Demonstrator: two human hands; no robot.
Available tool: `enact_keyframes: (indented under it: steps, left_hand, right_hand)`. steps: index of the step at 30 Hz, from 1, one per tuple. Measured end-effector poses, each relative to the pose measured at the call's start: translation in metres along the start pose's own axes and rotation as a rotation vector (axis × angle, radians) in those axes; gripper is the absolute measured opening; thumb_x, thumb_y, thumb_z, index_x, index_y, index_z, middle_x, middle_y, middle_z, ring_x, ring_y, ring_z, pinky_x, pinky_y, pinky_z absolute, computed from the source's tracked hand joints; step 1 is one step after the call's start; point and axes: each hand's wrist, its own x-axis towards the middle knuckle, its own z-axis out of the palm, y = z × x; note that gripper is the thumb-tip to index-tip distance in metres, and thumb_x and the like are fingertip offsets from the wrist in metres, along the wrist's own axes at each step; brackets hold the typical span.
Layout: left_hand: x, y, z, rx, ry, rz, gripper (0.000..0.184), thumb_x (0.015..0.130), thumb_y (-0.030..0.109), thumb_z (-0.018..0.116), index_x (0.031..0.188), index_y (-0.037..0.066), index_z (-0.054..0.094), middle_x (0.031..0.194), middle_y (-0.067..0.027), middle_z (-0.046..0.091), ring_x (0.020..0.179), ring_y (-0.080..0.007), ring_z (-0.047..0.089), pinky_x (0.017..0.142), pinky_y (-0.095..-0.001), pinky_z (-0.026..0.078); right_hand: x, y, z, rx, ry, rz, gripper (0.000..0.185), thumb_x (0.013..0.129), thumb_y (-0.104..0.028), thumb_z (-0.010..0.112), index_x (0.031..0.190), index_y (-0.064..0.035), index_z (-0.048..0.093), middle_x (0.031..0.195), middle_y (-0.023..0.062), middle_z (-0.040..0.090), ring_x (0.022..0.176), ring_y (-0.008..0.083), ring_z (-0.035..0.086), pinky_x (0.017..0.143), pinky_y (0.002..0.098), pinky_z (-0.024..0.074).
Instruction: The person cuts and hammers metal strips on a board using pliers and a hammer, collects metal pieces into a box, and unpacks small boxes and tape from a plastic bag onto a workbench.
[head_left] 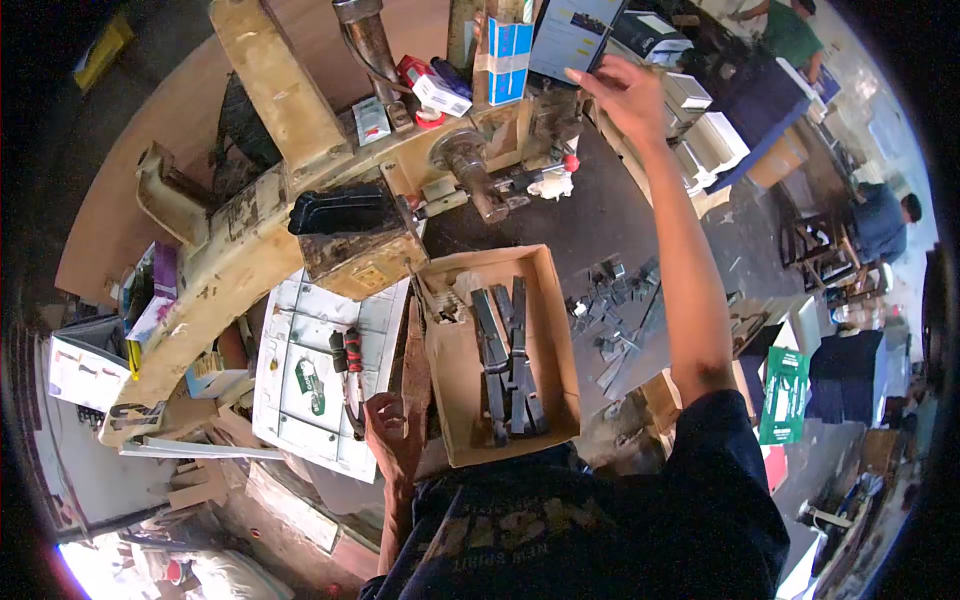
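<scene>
My right hand [628,95] is raised at the lower corner of a tablet [570,40] with a lit screen. Its thumb and fingers are spread apart, and whether they touch the tablet is hard to tell. Low on the left, my left hand [394,432] has its fingers loosely curled and apart, with nothing visible in them. That hand is beside an open cardboard box [563,370] holding several dark metal bars [518,350]. Just left of it, a tool with red and black handles [352,352] lies on a white board [285,345].
A heavy cream machine frame [225,260] with a metal shaft [470,170] stands ahead. Dark metal pieces [620,310] lie scattered right of the box. White cartons [710,150] and a green packet [785,395] are further right. Two people [880,222] are in the background.
</scene>
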Motion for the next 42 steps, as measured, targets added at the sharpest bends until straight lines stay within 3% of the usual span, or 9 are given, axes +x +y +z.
enact_keyframes:
  steps: [5,9,13,19,23,29,36,39,42]
  left_hand:
    - [0.003,-0.016,-0.002,-0.011,-0.024,0.042,0.042,0.077,0.016,0.077,0.109,0.003,0.053,0.102,-0.0103,0.06,0.071,-0.0195,0.06,0.064,-0.0321,0.049]
    - [0.008,-0.019,0.0,-0.056,-0.009,0.013,0.038,0.076,0.012,0.076,0.107,0.004,0.055,0.102,-0.0085,0.061,0.07,-0.0191,0.06,0.062,-0.0305,0.048]
    - [0.015,-0.015,0.004,-0.102,-0.021,0.021,0.036,0.075,0.006,0.069,0.108,0.004,0.057,0.094,-0.0086,0.062,0.072,-0.02,0.061,0.065,-0.0304,0.05]
    - [0.021,-0.003,0.012,-0.063,-0.076,0.101,0.033,0.077,0.005,0.07,0.107,0.003,0.057,0.101,-0.009,0.059,0.074,-0.0182,0.059,0.063,-0.0295,0.049]
    - [0.027,-0.005,0.017,-0.105,-0.106,0.142,0.031,0.079,0.01,0.072,0.106,0.003,0.057,0.1,-0.0076,0.06,0.072,-0.0165,0.059,0.062,-0.0275,0.048]
    - [0.032,-0.003,0.007,-0.113,-0.097,0.045,0.035,0.082,0.018,0.073,0.108,0.003,0.056,0.097,-0.0082,0.061,0.069,-0.0163,0.059,0.062,-0.0288,0.048]
    - [0.023,-0.007,0.004,-0.002,-0.073,0.107,0.035,0.081,0.014,0.071,0.11,0.003,0.055,0.098,-0.0089,0.062,0.072,-0.019,0.061,0.063,-0.0294,0.049]
    - [0.02,-0.015,0.008,-0.059,-0.053,0.099,0.036,0.08,0.013,0.071,0.111,0.003,0.055,0.099,-0.0095,0.062,0.074,-0.0204,0.061,0.064,-0.0304,0.049]
    - [0.015,-0.007,0.014,-0.113,-0.083,-0.031,0.037,0.079,0.012,0.071,0.11,0.003,0.054,0.101,-0.0105,0.062,0.077,-0.0214,0.062,0.064,-0.0327,0.049]
  right_hand:
    - [-0.027,-0.005,-0.014,-0.031,0.16,-0.037,0.049,0.077,-0.03,0.082,0.112,0.0,0.066,0.089,0.0056,0.071,0.074,0.008,0.062,0.067,0.0227,0.0493]
    - [-0.116,0.025,-0.063,-0.201,0.418,0.302,0.045,0.078,-0.025,0.078,0.109,0.0048,0.064,0.095,0.0153,0.07,0.087,0.0187,0.068,0.077,0.0306,0.052]
    - [-0.303,0.154,-0.093,-0.847,0.142,0.898,0.062,0.066,-0.043,0.084,0.097,0.0058,0.063,0.094,0.0207,0.068,0.084,0.0326,0.066,0.074,0.0385,0.0525]
    - [-0.387,0.113,-0.068,-0.708,0.12,1.337,0.069,0.062,-0.054,0.081,0.102,-0.0023,0.061,0.109,0.0256,0.059,0.1,0.0431,0.059,0.084,0.0491,0.0492]
    - [-0.382,0.14,-0.049,-0.674,0.192,1.201,0.057,0.066,-0.042,0.079,0.107,-0.0075,0.059,0.115,0.0229,0.054,0.109,0.0419,0.052,0.089,0.0509,0.0453]
    - [-0.339,0.127,-0.043,-0.618,0.226,1.485,0.054,0.063,-0.03,0.076,0.109,-0.0096,0.057,0.121,0.0173,0.051,0.115,0.0411,0.048,0.092,0.0557,0.0406]
    - [-0.353,0.138,-0.055,-0.68,0.247,1.002,0.04,0.061,-0.019,0.073,0.087,0.007,0.057,0.087,0.0265,0.062,0.082,0.0443,0.062,0.076,0.047,0.0508]
    - [-0.341,0.141,-0.071,-0.553,0.041,1.23,0.035,0.062,-0.018,0.071,0.084,0.007,0.058,0.092,0.027,0.065,0.086,0.0443,0.064,0.075,0.0484,0.0509]
    - [-0.345,0.127,-0.066,-0.671,0.053,1.041,0.039,0.063,-0.02,0.072,0.089,0.0068,0.061,0.098,0.0274,0.066,0.095,0.0431,0.064,0.08,0.0462,0.0512]
